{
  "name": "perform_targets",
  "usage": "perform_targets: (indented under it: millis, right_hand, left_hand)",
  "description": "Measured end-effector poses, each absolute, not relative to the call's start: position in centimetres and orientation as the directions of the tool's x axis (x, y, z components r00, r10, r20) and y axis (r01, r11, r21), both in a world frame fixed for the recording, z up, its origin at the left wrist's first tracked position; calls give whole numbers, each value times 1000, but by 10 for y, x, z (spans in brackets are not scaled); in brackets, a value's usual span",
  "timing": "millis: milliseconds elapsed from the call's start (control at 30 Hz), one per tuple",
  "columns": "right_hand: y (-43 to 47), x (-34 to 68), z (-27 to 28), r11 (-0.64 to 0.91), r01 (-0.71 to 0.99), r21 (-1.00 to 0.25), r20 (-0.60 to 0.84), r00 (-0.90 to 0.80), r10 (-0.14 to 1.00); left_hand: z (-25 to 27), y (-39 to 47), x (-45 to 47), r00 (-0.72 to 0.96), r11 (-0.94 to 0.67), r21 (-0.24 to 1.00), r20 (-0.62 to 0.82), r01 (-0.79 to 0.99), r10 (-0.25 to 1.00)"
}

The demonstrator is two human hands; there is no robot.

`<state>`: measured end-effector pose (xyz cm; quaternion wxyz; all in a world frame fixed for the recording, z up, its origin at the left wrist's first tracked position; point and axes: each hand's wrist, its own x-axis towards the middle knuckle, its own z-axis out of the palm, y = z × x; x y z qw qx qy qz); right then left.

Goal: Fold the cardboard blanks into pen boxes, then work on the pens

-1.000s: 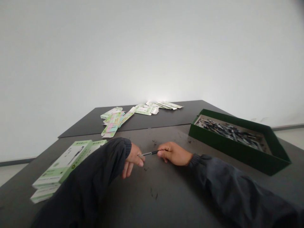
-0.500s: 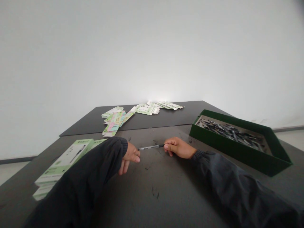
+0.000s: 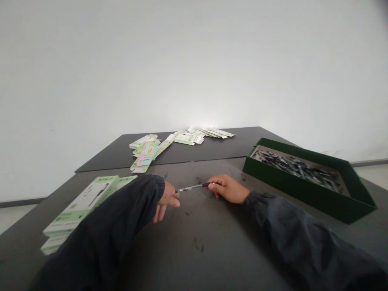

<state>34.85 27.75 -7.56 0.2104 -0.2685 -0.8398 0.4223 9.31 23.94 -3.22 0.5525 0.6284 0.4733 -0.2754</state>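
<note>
A clear-barrelled pen (image 3: 191, 187) with dark ends spans the gap between my hands, just above the grey table (image 3: 194, 238). My right hand (image 3: 229, 188) pinches its black end between thumb and fingers. At the opposite end, my left hand (image 3: 167, 200) has its thumb and index finger closed around the pen's tip, the other fingers hanging down. The pen slants slightly, its right end higher. Part of each end is hidden by the fingers.
A green open box (image 3: 298, 194) holding many loose pens stands at the right. Stacked white-and-green pen cartons (image 3: 81, 204) lie at the left, partly behind my sleeve. Flattened cartons (image 3: 184, 138) and coloured cartons (image 3: 147, 154) lie farther back, before a white wall (image 3: 194, 60).
The pen's right end has risen a little and more of its black end shows past my right fingers. Both hands otherwise stay almost in place.
</note>
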Motion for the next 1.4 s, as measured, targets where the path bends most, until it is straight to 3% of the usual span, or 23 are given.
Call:
perform_targets:
  millis: [400,667,833,1400]
  right_hand:
    - [272,343,-72,570,231,-788,309,-652,692]
    - [274,340,-76,521,162,-838,319,-630,708]
    - [274,338,-78,474,123,-872,297,-637,712]
    - [273,336,-77,459,138,-878,291,-609,738]
  left_hand:
    - [-41,243,91,397,51,427,-874,903,280]
    - [-32,234,109,319,31,350,-884,936,341]
    - [-33,234,110,340,23,362,-894,932,293]
    - [-43,236,105,340,87,385,-885,919,319]
